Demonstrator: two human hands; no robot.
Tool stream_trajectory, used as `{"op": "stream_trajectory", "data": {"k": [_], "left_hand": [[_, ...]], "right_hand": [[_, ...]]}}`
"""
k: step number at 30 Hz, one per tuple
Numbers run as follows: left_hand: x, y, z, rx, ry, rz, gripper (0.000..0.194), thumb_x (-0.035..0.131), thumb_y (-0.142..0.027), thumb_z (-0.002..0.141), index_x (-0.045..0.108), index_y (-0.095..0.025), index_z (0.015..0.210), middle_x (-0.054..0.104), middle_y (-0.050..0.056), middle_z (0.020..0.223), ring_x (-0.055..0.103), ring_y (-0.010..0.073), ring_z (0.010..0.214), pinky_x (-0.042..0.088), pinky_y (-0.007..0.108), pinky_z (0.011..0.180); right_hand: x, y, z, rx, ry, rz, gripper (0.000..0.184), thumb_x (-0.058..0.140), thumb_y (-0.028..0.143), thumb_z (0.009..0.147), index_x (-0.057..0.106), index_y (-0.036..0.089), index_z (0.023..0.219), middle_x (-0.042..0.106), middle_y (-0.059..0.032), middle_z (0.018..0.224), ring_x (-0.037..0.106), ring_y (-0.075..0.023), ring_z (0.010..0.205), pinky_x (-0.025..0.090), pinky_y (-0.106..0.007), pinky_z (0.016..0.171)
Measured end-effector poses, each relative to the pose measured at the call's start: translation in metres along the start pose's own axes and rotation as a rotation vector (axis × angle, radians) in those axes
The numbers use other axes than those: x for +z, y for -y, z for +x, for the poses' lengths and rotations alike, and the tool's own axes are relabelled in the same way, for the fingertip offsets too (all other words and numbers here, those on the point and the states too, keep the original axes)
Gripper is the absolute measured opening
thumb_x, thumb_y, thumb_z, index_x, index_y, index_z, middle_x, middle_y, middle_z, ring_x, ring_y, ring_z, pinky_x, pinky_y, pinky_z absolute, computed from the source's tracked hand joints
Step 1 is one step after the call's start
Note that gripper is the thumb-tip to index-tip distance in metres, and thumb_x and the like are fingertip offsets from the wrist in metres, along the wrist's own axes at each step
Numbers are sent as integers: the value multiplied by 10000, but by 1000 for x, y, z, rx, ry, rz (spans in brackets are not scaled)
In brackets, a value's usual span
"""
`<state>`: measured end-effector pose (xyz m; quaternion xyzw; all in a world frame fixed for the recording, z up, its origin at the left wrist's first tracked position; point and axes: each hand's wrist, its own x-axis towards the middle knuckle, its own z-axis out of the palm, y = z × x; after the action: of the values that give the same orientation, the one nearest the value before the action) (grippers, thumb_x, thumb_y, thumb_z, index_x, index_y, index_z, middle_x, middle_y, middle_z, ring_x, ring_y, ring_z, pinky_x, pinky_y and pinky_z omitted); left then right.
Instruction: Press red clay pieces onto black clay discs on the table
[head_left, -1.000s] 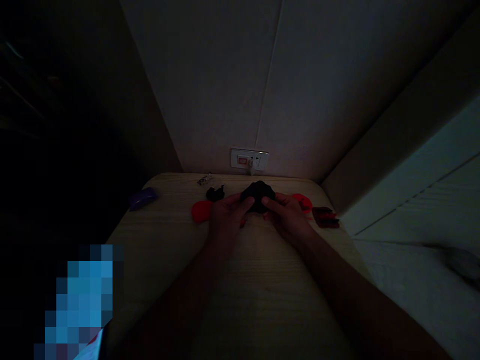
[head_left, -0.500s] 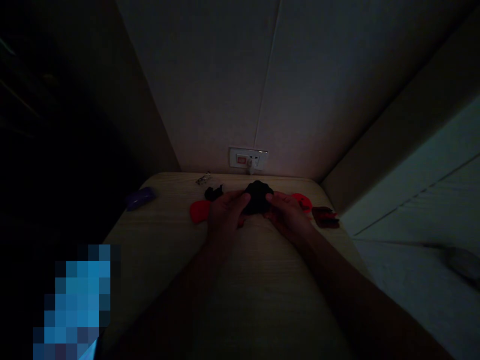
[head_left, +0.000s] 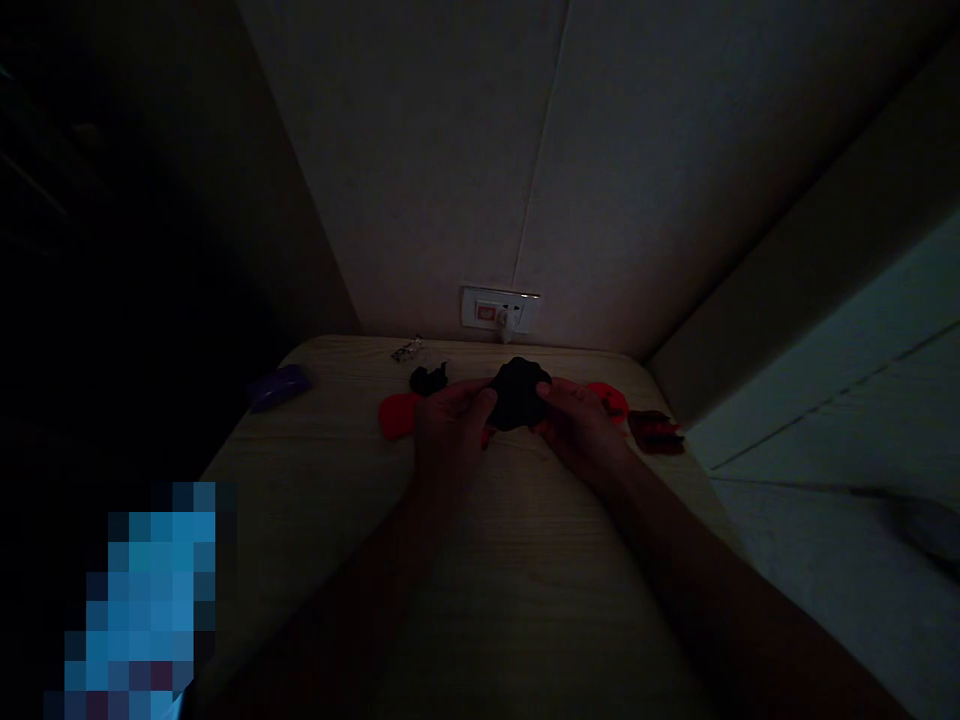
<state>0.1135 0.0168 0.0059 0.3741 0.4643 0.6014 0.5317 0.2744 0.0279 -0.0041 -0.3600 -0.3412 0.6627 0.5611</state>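
Observation:
Both of my hands hold a black flattened piece of what looks like modelling clay [head_left: 519,394], with a wavy rim, above the table's far part. My left hand [head_left: 455,418] pinches its left edge, thumb on top. On the opposite edge, the thumb and fingers of my right hand [head_left: 586,420] are closed. Beside my left hand lies a red piece [head_left: 397,416], with a crumpled black piece [head_left: 429,378] behind it. A red disc with dark marks [head_left: 609,401] lies by my right hand. Some red material shows beneath the black piece, mostly hidden.
The light wooden table [head_left: 517,580] meets a wall with a socket and switch plate [head_left: 499,309]. A purple packet [head_left: 279,387] lies at the left edge, a small clear crumpled thing [head_left: 407,349] at the back. Dark red strips [head_left: 655,432] lie at the right.
The black piece has turned slightly in my hands, showing more of its flat face. My right thumb sits a little higher on its edge. The view has shifted slightly.

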Motion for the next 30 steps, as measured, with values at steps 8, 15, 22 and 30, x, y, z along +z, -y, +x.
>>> {"op": "stream_trajectory", "data": {"k": [8,15,22,30], "left_hand": [[0,0,-1,-43,23,-71,234,719,-268,684,808,-177,881,721,14,654,596,101,491,445,208,460],[0,-1,-1,-41,6,-95,244,739,-265,673,791,-166,890,737,29,709,625,119,532,463,227,492],[3,-10,-1,-221,73,-495,360,632,-432,849,722,-194,1103,735,95,1220,663,229,1185,526,340,987],[-5,-27,-10,-387,357,-790,791,368,-706,918,613,-65,1312,628,221,1397,507,343,1402,376,478,1180]], "right_hand": [[-1,0,1,1,1,8,237,910,324,687,748,170,764,714,-2,739,600,-116,598,490,-238,539],[0,1,1,-3,-26,-23,279,919,359,658,733,173,751,692,2,702,592,-116,592,490,-228,524],[17,0,-14,-479,-183,-639,195,804,397,807,761,207,803,711,-22,713,618,-161,619,514,-307,603],[52,4,-59,-938,205,-1003,353,496,369,997,698,203,1234,709,-128,1106,665,-269,1019,555,-450,860]]}}
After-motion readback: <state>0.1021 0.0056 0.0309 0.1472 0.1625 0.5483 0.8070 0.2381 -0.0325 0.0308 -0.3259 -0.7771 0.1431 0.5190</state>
